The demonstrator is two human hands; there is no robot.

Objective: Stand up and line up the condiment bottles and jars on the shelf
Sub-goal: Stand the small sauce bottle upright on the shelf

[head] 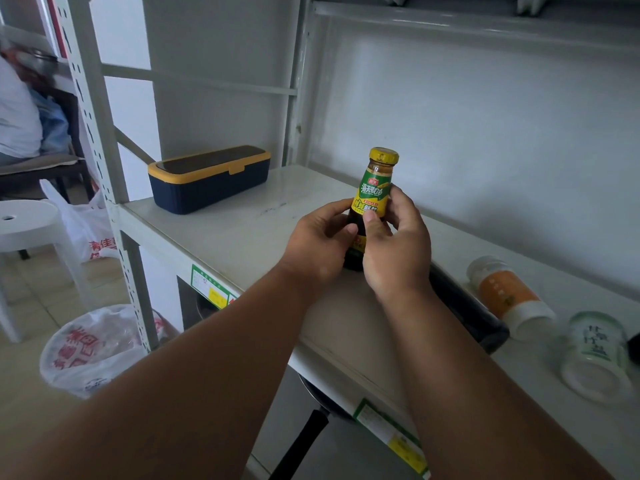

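Note:
A dark sauce bottle (pixel 375 183) with a yellow cap and a green and yellow label stands upright on the white shelf (pixel 242 233). My left hand (pixel 320 242) grips its left side and my right hand (pixel 394 247) grips its right side. Behind my right forearm a dark bottle (pixel 467 313) lies on its side. To its right an orange-labelled jar (pixel 507 296) with white ends lies flat. A white jar with green print (pixel 595 355) lies on its side at the far right.
A navy box with a yellow-rimmed lid (pixel 209 178) sits at the shelf's back left. A black pan handle (pixel 301 445) sticks out from the shelf below. On the floor at left are a bin lined with a plastic bag (pixel 93 348) and a white stool (pixel 27 220).

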